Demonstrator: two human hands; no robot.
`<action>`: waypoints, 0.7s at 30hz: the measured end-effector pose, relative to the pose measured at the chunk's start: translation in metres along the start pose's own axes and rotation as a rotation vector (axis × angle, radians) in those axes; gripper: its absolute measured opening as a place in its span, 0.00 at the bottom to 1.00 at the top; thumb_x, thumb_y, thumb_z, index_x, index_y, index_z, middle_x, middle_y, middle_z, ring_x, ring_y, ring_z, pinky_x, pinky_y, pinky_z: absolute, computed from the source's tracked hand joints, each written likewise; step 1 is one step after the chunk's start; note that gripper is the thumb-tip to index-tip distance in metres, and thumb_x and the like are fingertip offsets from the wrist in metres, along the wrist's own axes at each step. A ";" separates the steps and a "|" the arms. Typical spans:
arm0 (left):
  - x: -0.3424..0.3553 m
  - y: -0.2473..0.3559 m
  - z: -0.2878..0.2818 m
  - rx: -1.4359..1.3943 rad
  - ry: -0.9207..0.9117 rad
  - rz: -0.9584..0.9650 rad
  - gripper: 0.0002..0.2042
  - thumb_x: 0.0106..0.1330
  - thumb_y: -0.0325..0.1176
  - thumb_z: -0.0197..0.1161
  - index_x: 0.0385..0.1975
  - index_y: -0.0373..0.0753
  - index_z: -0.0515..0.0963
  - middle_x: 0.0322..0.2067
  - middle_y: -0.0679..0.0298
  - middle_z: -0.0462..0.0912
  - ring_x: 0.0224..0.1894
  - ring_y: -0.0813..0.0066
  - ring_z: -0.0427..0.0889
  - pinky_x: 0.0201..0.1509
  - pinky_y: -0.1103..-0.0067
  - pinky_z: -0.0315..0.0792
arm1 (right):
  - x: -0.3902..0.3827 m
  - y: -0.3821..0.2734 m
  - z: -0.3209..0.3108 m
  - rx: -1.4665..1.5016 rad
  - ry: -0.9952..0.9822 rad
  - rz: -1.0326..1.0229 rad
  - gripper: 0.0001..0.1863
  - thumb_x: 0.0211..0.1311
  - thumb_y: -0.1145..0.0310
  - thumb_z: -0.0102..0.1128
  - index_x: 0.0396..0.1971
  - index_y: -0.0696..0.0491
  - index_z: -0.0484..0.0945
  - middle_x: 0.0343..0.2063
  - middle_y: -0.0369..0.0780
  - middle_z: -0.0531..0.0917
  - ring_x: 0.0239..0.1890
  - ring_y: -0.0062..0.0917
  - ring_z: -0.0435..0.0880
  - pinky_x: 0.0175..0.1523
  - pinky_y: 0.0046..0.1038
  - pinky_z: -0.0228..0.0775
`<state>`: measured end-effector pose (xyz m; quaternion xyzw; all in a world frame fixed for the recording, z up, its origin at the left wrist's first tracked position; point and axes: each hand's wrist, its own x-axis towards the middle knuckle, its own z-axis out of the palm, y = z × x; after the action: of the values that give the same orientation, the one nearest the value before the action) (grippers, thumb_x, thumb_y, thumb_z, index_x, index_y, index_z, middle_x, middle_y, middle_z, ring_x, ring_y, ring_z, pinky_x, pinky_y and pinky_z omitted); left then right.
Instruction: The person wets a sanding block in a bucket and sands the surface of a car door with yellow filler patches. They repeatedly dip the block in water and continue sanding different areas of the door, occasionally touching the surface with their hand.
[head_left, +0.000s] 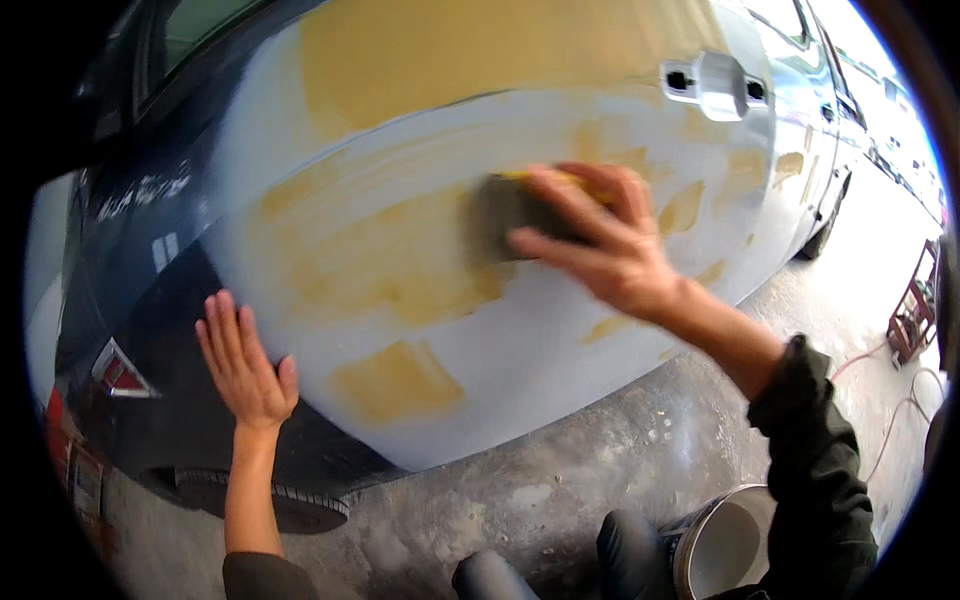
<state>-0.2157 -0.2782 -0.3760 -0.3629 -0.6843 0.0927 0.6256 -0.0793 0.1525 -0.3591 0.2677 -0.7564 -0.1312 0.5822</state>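
My right hand (620, 245) grips a dark sanding block (505, 220) with a yellow edge, its fingers wrapped over the block. The block lies against the middle of a car door (540, 340), whose grey surface carries patches of yellowish filler (395, 385). Hand and block are blurred by motion. My left hand (245, 365) rests flat on the dark blue fender (190, 350), left of the grey area, fingers stretched out and holding nothing. A silver door handle section (720, 88) sits at the upper right of the door.
A bucket (690, 550) stands on the concrete floor (560, 490) by my knees. The car's tyre (290, 508) shows below my left hand. Farther right are a reddish metal stand (912, 315) and a thin hose (880, 450) on the floor.
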 end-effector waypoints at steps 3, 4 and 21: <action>-0.001 0.012 0.015 -0.072 0.039 -0.055 0.34 0.76 0.52 0.38 0.73 0.32 0.51 0.74 0.46 0.51 0.77 0.46 0.48 0.77 0.53 0.41 | 0.078 -0.078 0.036 0.078 0.018 -0.114 0.24 0.48 0.64 0.62 0.49 0.37 0.85 0.70 0.37 0.65 0.62 0.41 0.68 0.63 0.49 0.65; 0.004 0.006 0.007 -0.068 0.026 -0.041 0.34 0.76 0.52 0.39 0.74 0.33 0.51 0.74 0.46 0.51 0.77 0.47 0.48 0.77 0.53 0.41 | 0.100 -0.104 0.053 0.128 0.109 -0.131 0.21 0.50 0.63 0.61 0.47 0.37 0.87 0.69 0.36 0.67 0.61 0.39 0.69 0.65 0.45 0.65; -0.013 0.002 0.007 -0.071 0.028 -0.083 0.34 0.75 0.52 0.43 0.74 0.35 0.53 0.75 0.50 0.50 0.77 0.51 0.48 0.79 0.56 0.40 | 0.077 -0.104 0.051 0.113 -0.006 -0.298 0.24 0.51 0.65 0.64 0.52 0.32 0.84 0.67 0.31 0.70 0.60 0.33 0.71 0.66 0.37 0.65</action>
<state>-0.2219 -0.2823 -0.3893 -0.3573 -0.6929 0.0374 0.6251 -0.1157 0.0178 -0.3643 0.4090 -0.7162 -0.1744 0.5380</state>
